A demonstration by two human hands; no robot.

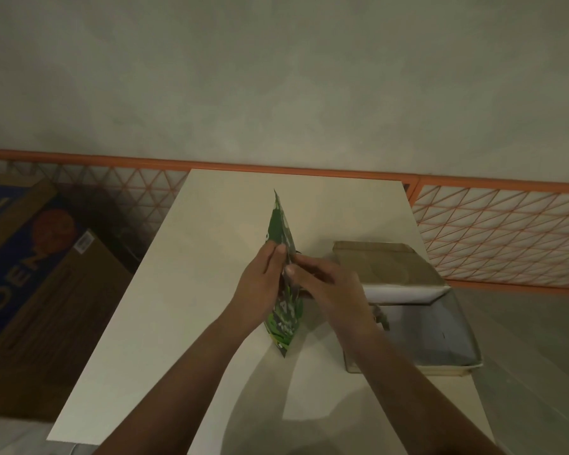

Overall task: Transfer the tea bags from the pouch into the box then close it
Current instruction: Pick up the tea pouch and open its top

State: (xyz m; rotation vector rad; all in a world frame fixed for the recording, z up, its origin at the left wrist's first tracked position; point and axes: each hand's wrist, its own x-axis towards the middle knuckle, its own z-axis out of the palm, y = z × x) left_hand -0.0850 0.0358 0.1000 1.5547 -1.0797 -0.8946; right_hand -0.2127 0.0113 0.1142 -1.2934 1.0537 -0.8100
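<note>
Green pouch (281,231) held edge-on above the middle of the white table (184,290), left hand (260,284) and right hand (329,284) each pinching its upper edge, with the open box (440,343) lying just right at the table's right edge.

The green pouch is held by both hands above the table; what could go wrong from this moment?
1. The left hand and right hand pinch the green pouch over the bare table, left of the open box. Tea bags may fall outside it.
2. The box overhangs the table's right edge; a push might tip it off.
</note>
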